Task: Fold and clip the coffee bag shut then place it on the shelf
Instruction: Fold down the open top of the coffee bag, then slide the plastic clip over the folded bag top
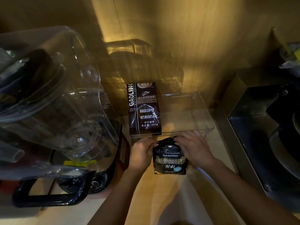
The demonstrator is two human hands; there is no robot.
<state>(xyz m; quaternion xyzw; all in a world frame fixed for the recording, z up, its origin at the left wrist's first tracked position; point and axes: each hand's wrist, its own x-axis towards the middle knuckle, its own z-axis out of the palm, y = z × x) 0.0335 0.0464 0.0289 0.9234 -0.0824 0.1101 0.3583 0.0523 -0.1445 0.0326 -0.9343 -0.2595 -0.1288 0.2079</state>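
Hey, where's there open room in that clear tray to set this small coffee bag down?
The clear tray is bare to the right of the tall coffee bag, across to its right wall. The tray's left end is taken by that bag. Left of the tray it is crowded by the blender; both hands hold the small bag.

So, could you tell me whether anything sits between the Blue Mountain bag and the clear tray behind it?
Nothing visible does. Both hands, left and right, hold the Blue Mountain bag just before the clear tray. The Gaoling coffee bag fills only its left side.
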